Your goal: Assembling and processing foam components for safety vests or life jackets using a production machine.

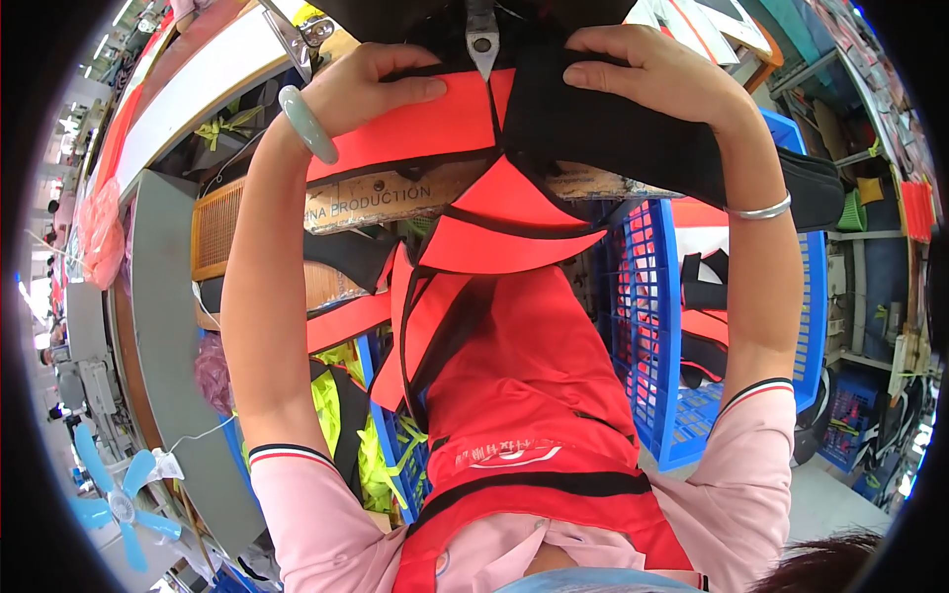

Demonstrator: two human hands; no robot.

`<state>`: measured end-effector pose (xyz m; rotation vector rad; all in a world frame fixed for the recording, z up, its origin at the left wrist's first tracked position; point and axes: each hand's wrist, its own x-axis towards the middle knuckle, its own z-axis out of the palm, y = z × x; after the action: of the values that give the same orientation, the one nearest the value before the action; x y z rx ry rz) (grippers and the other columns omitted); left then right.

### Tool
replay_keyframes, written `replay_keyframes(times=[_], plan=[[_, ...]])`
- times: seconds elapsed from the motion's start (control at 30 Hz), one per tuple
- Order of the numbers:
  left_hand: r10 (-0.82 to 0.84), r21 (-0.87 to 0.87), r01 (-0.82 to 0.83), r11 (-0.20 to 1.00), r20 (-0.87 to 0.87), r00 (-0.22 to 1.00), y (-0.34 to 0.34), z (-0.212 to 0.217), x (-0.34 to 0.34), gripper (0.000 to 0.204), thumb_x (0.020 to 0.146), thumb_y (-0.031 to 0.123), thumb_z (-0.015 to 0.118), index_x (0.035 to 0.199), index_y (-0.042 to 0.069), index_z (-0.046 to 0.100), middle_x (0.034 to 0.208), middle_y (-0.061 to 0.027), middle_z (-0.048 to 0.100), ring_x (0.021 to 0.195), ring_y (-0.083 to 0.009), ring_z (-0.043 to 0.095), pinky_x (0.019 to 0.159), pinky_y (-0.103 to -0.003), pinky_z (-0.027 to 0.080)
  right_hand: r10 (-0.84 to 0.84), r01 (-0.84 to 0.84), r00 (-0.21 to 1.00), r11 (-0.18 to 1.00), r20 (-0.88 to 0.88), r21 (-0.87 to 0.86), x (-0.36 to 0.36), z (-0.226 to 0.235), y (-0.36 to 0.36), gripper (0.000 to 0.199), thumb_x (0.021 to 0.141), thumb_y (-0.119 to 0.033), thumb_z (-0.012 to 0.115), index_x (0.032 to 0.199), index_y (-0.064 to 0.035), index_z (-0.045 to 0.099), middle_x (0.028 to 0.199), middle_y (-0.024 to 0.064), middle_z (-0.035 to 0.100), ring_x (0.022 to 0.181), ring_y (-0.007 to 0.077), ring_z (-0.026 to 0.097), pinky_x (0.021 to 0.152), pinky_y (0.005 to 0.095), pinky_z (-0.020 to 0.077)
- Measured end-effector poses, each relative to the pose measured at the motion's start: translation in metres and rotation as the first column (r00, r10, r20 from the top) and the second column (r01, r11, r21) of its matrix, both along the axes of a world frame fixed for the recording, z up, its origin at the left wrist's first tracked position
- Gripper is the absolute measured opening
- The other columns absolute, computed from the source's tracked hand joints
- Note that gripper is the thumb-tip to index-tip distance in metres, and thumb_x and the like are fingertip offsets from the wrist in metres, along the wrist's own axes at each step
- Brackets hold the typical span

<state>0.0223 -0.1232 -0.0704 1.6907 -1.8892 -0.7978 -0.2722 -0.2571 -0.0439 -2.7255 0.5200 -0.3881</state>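
My left hand [381,87], with a pale green bangle on its wrist, has its thumb on a bright orange fabric strip [415,124] with black edging, its fingers closed at the upper edge. My right hand [643,71] grips a wide black fabric band [613,124] between thumb and fingers. The orange and black pieces meet between my hands, just below a pointed metal part [482,42] of a dark machine. More orange pieces with black edging [504,237] hang from there toward my lap. My fingertips are partly hidden against the dark fabric.
Below the fabric runs a worn wooden table edge [376,206]. A blue plastic crate [652,395] holding black and orange pieces stands at my right. Yellow-green fabric [371,465] lies at my lower left, beside a grey cabinet [183,346]. A light blue fan [121,506] stands further left.
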Motion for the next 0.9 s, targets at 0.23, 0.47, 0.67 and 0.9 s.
replay_keyframes(times=[0.23, 0.47, 0.67, 0.9], plan=[[0.017, 0.002, -0.017, 1.000, -0.023, 1.000, 0.007, 0.002, 0.000, 0.047, 0.089, 0.035, 0.071, 0.123, 0.003, 0.064, 0.103, -0.0088, 0.071, 0.095, -0.0146, 0.065, 0.087, -0.028, 0.050, -0.057, 0.062, 0.997, 0.993, -0.051, 0.102, -0.007, 0.000, 0.008, 0.051, 0.093, -0.041, 0.065, 0.122, 0.0014, 0.062, 0.102, 0.0147, 0.069, 0.094, 0.0224, 0.066, 0.084, 0.0307, 0.0501], [0.161, -0.095, -0.155, 0.983, 0.059, 0.985, 0.013, 0.009, 0.018, 0.048, 0.091, 0.034, 0.070, 0.123, 0.000, 0.062, 0.107, -0.0072, 0.069, 0.100, -0.0126, 0.063, 0.091, -0.026, 0.048, -0.081, 0.084, 0.996, 0.993, -0.045, 0.084, -0.012, 0.000, -0.001, 0.051, 0.094, -0.039, 0.065, 0.124, 0.0023, 0.060, 0.106, 0.0121, 0.068, 0.098, 0.0186, 0.064, 0.087, 0.0289, 0.0480], [-0.061, 0.340, 0.152, 0.928, -0.265, 0.962, 0.067, 0.006, 0.010, 0.027, 0.094, 0.020, 0.065, 0.110, -0.002, 0.061, 0.096, 0.0020, 0.064, 0.088, -0.0055, 0.057, 0.080, -0.023, 0.048, 0.056, -0.045, 0.998, 0.966, -0.035, 0.254, -0.056, 0.014, 0.039, 0.041, 0.091, -0.031, 0.067, 0.117, 0.0006, 0.063, 0.103, 0.0146, 0.069, 0.096, 0.0249, 0.067, 0.083, 0.0328, 0.0505], [-0.221, 0.342, 0.683, 0.645, -0.772, 0.595, 0.078, -0.046, -0.072, 0.053, 0.093, 0.026, 0.066, 0.135, -0.003, 0.052, 0.112, -0.0029, 0.065, 0.102, -0.0093, 0.057, 0.091, -0.027, 0.048, 0.385, -0.399, 0.915, 0.908, 0.125, 0.128, -0.087, 0.040, 0.122, 0.025, 0.083, -0.023, 0.071, 0.099, -0.0055, 0.064, 0.087, 0.0085, 0.063, 0.078, 0.0288, 0.064, 0.065, 0.0367, 0.0487]])
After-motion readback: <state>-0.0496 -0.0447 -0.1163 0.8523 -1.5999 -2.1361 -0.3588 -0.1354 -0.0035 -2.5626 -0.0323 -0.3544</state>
